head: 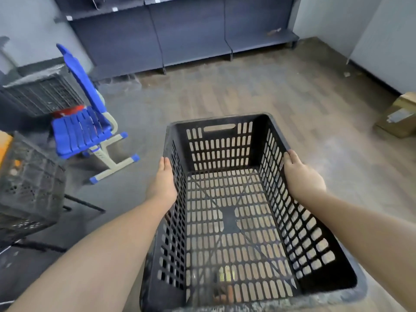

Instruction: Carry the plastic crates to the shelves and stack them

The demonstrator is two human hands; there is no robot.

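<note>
Black slotted plastic crate (236, 210) held out in front at about waist level, long axis pointing away toward the shelves (195, 39) on the far wall. Crate looks empty; floor (225, 91) shows through the slots.

Left hand (163, 181) lies on the outside of the crate's left long wall just under the rim, fingers fairly straight along the wall, thumb at the rim; whether the fingers hook under the lip cannot be told. Right hand (301, 174) takes the right rim, fingers curled over the edge.

More dark crates (29, 183) stacked at left, near. Blue chair (83, 118) stands left of the path, between those crates and the shelving. Cardboard box (400, 115) on the floor at far right.

Step in hand, as judged: carry, with the walk not finished, shelves well apart from the crate.

To do it well: keep both hands opposite each other on the long rims so the load stays level. Walk the bare strip of floor between chair and box. Lowest shelf (265, 41) looks bare, so aim there; lower the far end first, then slide in square against the back panel so later crates stack flush.
</note>
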